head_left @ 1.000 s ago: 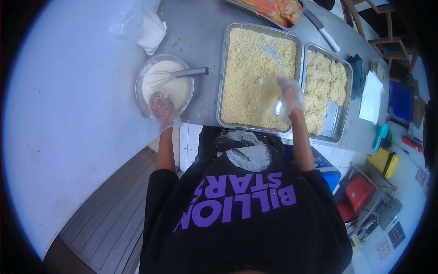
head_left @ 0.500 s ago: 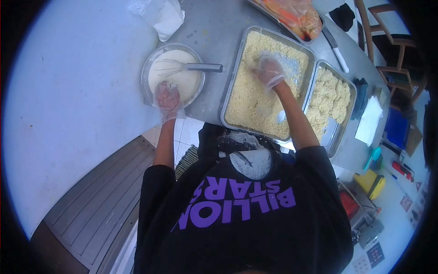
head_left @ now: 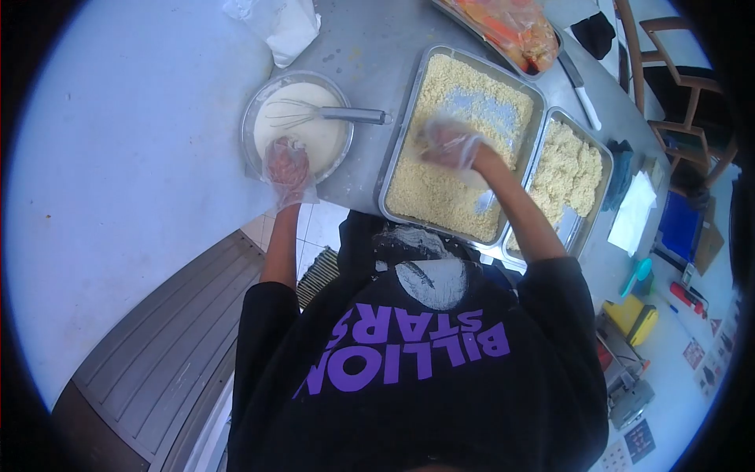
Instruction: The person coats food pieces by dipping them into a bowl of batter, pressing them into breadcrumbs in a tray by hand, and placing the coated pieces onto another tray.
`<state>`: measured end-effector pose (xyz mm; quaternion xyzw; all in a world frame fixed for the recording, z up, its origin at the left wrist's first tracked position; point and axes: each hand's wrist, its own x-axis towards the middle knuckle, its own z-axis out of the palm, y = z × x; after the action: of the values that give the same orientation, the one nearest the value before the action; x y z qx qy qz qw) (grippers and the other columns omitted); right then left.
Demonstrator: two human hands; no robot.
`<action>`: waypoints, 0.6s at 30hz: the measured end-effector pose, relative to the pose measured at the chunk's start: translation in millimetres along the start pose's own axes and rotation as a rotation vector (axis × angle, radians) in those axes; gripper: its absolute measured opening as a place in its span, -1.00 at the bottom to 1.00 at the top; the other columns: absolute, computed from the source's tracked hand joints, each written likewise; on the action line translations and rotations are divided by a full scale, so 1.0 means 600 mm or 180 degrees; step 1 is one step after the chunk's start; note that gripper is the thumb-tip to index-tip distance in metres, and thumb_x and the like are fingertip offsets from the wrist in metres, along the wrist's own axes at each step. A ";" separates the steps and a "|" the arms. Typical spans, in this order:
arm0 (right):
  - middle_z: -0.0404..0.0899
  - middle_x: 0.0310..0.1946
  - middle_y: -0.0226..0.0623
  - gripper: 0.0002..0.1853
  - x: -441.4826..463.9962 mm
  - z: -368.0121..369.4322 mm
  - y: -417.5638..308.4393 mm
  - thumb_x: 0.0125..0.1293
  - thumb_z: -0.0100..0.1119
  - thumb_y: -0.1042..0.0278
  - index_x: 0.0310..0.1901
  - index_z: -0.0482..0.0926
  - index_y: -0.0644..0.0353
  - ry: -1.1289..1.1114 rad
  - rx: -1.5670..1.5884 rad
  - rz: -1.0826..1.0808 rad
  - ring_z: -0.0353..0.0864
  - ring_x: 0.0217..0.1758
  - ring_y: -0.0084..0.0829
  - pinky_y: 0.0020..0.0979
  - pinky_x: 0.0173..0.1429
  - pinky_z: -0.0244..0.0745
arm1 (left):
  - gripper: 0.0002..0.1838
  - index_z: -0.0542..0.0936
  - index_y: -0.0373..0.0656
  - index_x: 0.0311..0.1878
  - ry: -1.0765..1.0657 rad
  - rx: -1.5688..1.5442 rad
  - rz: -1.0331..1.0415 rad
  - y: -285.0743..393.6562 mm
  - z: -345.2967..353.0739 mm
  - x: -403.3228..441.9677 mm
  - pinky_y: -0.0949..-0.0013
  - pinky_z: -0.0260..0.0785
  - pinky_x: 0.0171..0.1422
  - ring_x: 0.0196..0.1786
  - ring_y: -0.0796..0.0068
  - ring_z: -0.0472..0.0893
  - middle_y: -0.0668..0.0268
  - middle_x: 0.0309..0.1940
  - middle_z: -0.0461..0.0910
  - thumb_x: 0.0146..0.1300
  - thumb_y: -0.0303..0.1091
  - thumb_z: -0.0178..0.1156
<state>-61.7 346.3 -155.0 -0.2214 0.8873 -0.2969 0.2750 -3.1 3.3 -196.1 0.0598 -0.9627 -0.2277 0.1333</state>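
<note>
My left hand (head_left: 288, 169), in a clear plastic glove, is at the near edge of a bowl (head_left: 249, 126) of pale batter (head_left: 318, 140). Its fingers are curled round something I cannot make out. A whisk (head_left: 346, 115) rests in the bowl, its handle over the right rim. My right hand (head_left: 452, 144), also gloved, is over the large metal tray (head_left: 397, 149) of yellowish crumbs (head_left: 440, 193); it is blurred and its fingers are unclear. To the right, a second tray (head_left: 588, 220) holds crumb-coated pieces (head_left: 562, 169).
Beyond the trays are a tray with a plastic bag of orange food (head_left: 515, 31) and a knife (head_left: 583, 94). A white plastic bag (head_left: 289, 31) lies past the bowl. Dark cloth (head_left: 619, 175) and white paper (head_left: 632, 212) lie at the right; a wall stands at the left.
My right hand has moved from the near right side of the crumb tray to its left middle. More bare metal shows at the tray's far part. My left hand stays at the bowl.
</note>
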 end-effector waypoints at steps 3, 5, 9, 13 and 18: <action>0.50 -0.20 -0.09 -0.54 -0.023 0.000 -0.063 0.06 0.07 -0.08 -0.23 0.53 0.19 -0.0234 -0.1238 -0.0404 0.48 -0.10 -0.12 -0.18 0.01 0.37 | -0.64 0.43 -0.18 -0.09 0.0148 0.0028 0.0212 -0.005 0.009 0.000 0.11 0.29 -0.07 -0.17 0.05 0.48 0.08 -0.25 0.50 0.03 -0.29 0.16; 0.51 -0.21 -0.09 -0.54 -0.043 0.005 -0.062 0.05 0.08 -0.08 -0.24 0.53 0.19 -0.0628 -0.1208 -0.0284 0.48 -0.11 -0.13 -0.18 0.01 0.37 | -0.65 0.43 -0.18 -0.10 0.0217 0.0078 0.0290 -0.011 0.012 -0.005 0.11 0.30 -0.10 -0.20 0.05 0.49 0.08 -0.26 0.50 0.02 -0.31 0.17; 0.52 -0.30 -0.14 -0.57 -0.079 -0.002 -0.026 0.08 0.06 -0.09 -0.34 0.52 0.19 -0.0873 -0.1025 -0.0080 0.49 -0.18 -0.24 -0.16 0.09 0.30 | -0.65 0.44 -0.20 -0.12 0.0216 -0.0058 0.0220 -0.018 0.020 -0.001 0.11 0.31 -0.15 -0.25 0.05 0.48 0.06 -0.28 0.47 0.00 -0.29 0.18; 0.54 -0.36 -0.12 -0.56 -0.047 -0.040 0.031 0.12 0.03 -0.08 -0.44 0.52 0.24 0.0968 -0.0048 0.0518 0.52 -0.25 -0.22 -0.15 0.07 0.33 | -0.66 0.45 -0.20 -0.14 -0.0043 -0.0271 -0.0128 0.002 0.004 0.002 0.12 0.31 -0.17 -0.27 0.05 0.46 0.06 -0.30 0.45 -0.02 -0.31 0.18; 0.52 -0.37 0.04 -0.56 0.043 -0.091 0.127 0.15 0.01 -0.03 -0.45 0.51 0.30 0.1654 -0.1141 0.0301 0.51 -0.28 -0.11 -0.24 -0.12 0.37 | -0.66 0.45 -0.20 -0.14 0.0163 -0.0312 0.0168 0.011 -0.003 0.002 0.14 0.30 -0.16 -0.26 0.07 0.46 0.09 -0.31 0.46 -0.02 -0.32 0.17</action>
<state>-132.7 409.3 -176.7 -0.1415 0.9753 -0.1694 0.0093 -4.2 8.3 -191.2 0.0336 -0.9479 -0.2694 0.1667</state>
